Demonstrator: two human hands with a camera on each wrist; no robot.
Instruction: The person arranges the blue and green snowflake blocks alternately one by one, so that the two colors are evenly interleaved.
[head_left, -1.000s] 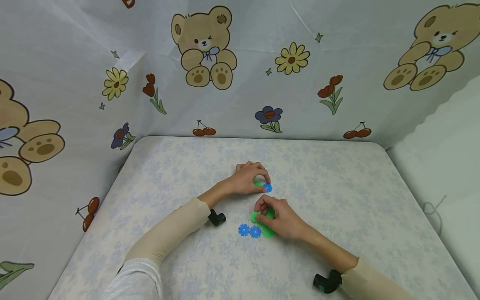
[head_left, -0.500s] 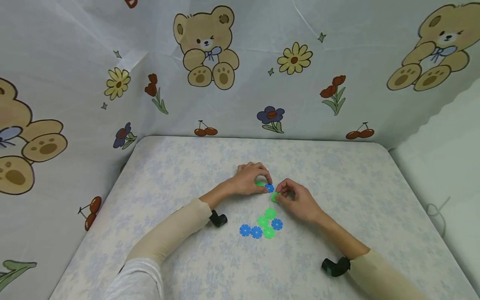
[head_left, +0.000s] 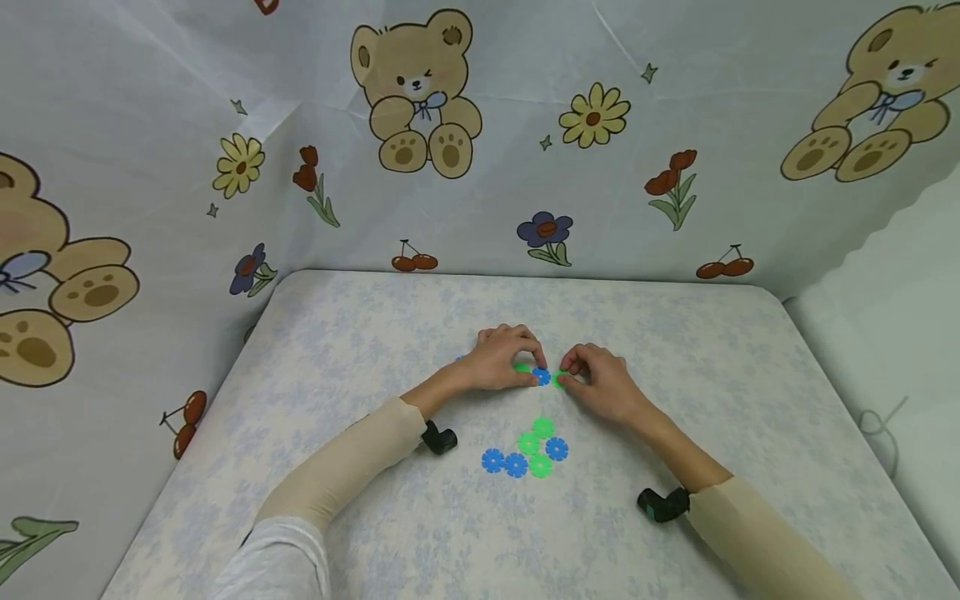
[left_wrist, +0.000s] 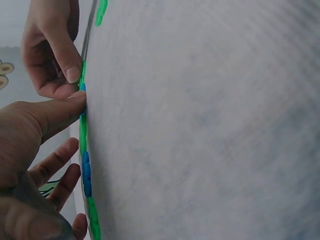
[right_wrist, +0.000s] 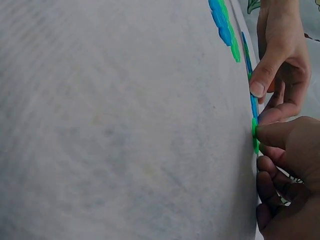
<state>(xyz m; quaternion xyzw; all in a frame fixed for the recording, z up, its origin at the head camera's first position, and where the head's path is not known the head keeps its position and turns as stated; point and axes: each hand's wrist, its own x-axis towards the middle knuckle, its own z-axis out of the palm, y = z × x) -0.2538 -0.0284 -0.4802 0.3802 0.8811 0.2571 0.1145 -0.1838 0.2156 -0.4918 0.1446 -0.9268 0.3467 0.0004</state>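
Observation:
My left hand [head_left: 498, 360] pinches a blue snowflake disc [head_left: 542, 377] between thumb and forefinger, low over the table. That disc ends a row of alternating discs; a green disc [left_wrist: 83, 135] and a blue disc [left_wrist: 87, 172] of the row show under the palm in the left wrist view. In the head view the hand hides most of the row. Right beside the blue disc, my right hand [head_left: 603, 385] pinches a green snowflake disc [right_wrist: 255, 135] by its edge. The two discs' edges meet or nearly meet; whether they interlock I cannot tell.
Closer to me lie several loose discs: a green one [head_left: 543, 427], a blue one [head_left: 557, 448] and a blue pair [head_left: 516, 465] among them. The patterned tabletop [head_left: 420, 533] ends at a bear-print curtain [head_left: 480, 225] at the back.
My right hand has lifted a green disc from the loose discs and moved it away from me to the end of the row. The left hand has held its place.

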